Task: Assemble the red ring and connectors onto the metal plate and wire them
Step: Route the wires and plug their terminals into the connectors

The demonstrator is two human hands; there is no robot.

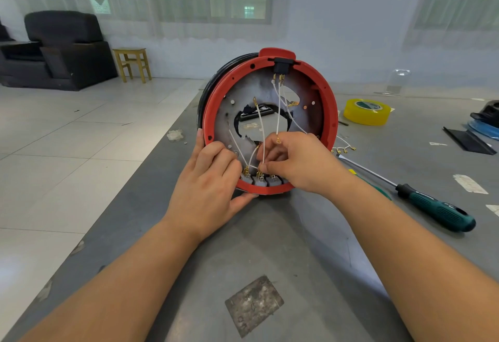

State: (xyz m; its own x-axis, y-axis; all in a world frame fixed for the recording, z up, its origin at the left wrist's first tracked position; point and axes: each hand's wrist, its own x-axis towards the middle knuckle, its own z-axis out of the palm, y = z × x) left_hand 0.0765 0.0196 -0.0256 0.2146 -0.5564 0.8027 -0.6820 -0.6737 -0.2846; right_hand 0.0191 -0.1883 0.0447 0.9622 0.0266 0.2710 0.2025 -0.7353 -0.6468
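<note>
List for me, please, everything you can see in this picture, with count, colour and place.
red ring: one, red, upright on the metal plate, table centre
metal plate: one, grey, inside the ring
wires: several, white, brass-tipped, across the plate
connectors: about three, grey, ring's bottom edge
screwdriver: one, green-black handle, table right
tape roll: one, yellow, behind right
table: one, grey
armchair: one, black, back left
stool: one, wooden, beside armchair
left hand: steadies the ring's lower edge
right hand: pinches a wire
</note>
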